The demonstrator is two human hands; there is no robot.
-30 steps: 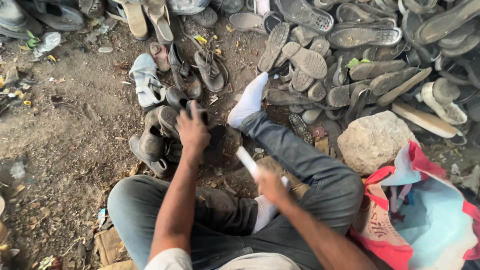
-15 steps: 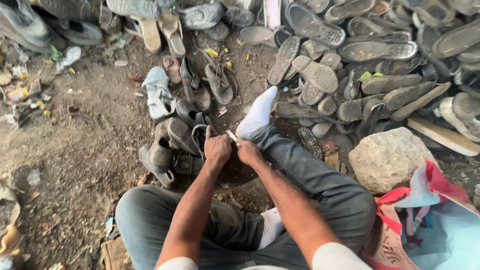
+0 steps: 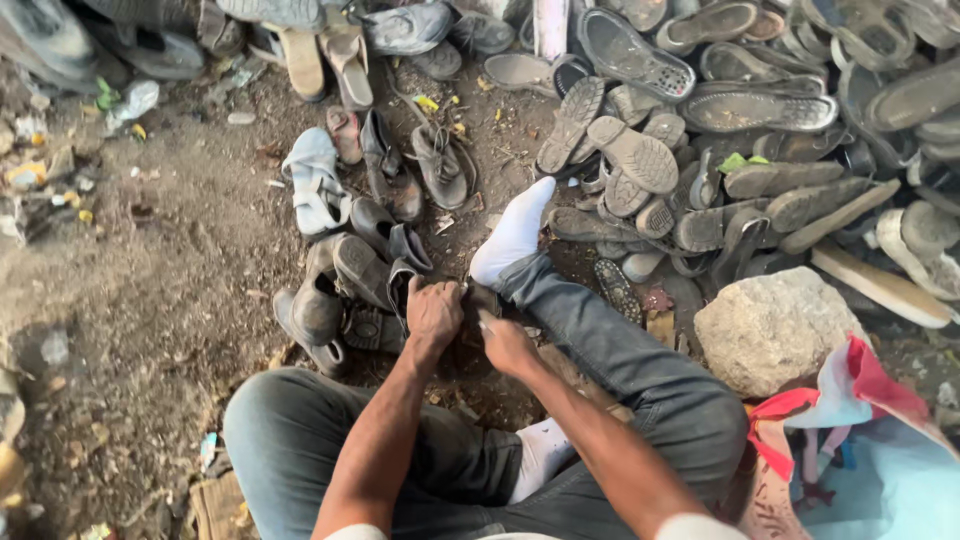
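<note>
Swung down from above the knee a second ago with the right hand (image 3: 505, 345), now met knuckle to knuckle with the left hand (image 3: 433, 312) over a dark shoe (image 3: 478, 300) just beside the white-socked foot (image 3: 515, 235); by the look of it, close work with both together. Heaped across the upper right: a pile of worn soles (image 3: 700, 130). Nearer, at the right: a pale rock (image 3: 775, 330), then a red and blue bag (image 3: 870, 450). Left of the hands: a cluster of dark shoes (image 3: 345, 290). Curled tight on the dark shoe with the left fingers; closed narrow with the right, round what, cannot tell.
</note>
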